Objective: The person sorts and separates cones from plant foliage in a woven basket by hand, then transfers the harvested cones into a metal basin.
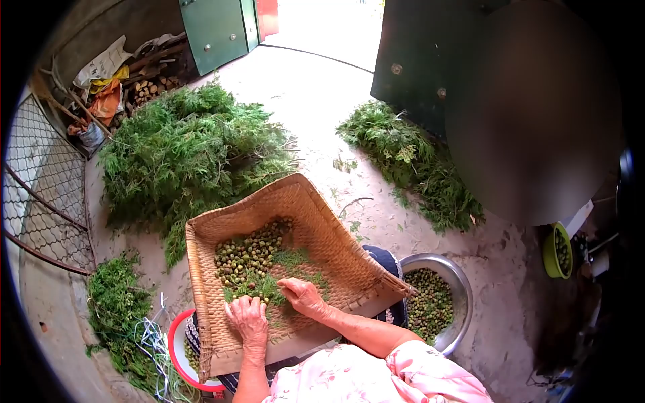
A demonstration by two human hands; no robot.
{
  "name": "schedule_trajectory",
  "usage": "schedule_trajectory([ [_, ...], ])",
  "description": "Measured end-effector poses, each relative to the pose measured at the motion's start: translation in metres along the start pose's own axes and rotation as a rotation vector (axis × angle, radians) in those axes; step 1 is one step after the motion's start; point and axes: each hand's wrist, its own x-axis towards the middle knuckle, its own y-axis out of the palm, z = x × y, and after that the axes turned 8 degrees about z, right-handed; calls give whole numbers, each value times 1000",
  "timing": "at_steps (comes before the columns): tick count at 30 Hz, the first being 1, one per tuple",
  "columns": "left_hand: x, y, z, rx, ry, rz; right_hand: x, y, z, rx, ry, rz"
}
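Note:
A large woven basket tray rests across my lap. Small round green-brown fruits are heaped in its left middle, with feathery green sprigs beside and below them. At the lower edge of the heap is my left hand, its fingers bent over a sprig and fruits; what it holds, if anything, is hidden. My right hand is just to the right, fingers curled together at the green sprigs; whatever lies between them is too small to name.
Cut green branches lie behind the basket, with more at the right. A metal basin of fruits stands right, a red-rimmed basin lower left. Farther right is a green basket; a wire mesh panel stands left.

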Motion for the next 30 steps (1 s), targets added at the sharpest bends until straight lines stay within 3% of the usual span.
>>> schedule_trajectory([
  [9, -2, 6, 4, 9, 60, -8, 5, -1, 1, -17, -73, -37],
  [11, 1, 4, 2, 11, 71, -35, 30, -21, 27, -125, 35, 93],
  [12, -1, 3, 0, 18, 90, -49, 56, -34, 47, -124, -132, 60],
  [17, 1, 5, 1, -16, 109, -66, 188, -123, 247, -265, -509, -93],
  [19, 0, 4, 2, -40, 101, -85, 199, -142, 296, -143, -589, -96],
  [21, -1, 7, 6, -89, 82, -90, 205, -128, 291, -53, -581, -94],
  [23, -2, 2, 6, -93, 84, -113, 187, -98, 237, 42, -546, -74],
  [24, -2, 1, 7, -93, 84, -136, 177, -70, 192, 15, -678, -213],
  [25, -3, 2, 11, -90, 75, -140, 150, -60, 156, 39, -463, -8],
  [26, -5, 6, 14, -203, 76, -188, 130, -35, 110, 7, -518, -63],
  [28, -7, 7, 14, -366, 97, -255, 75, -22, 72, 284, 43, 235],
  [30, -6, 1, 7, -476, 26, -272, 38, -14, 56, 562, 288, 257],
])
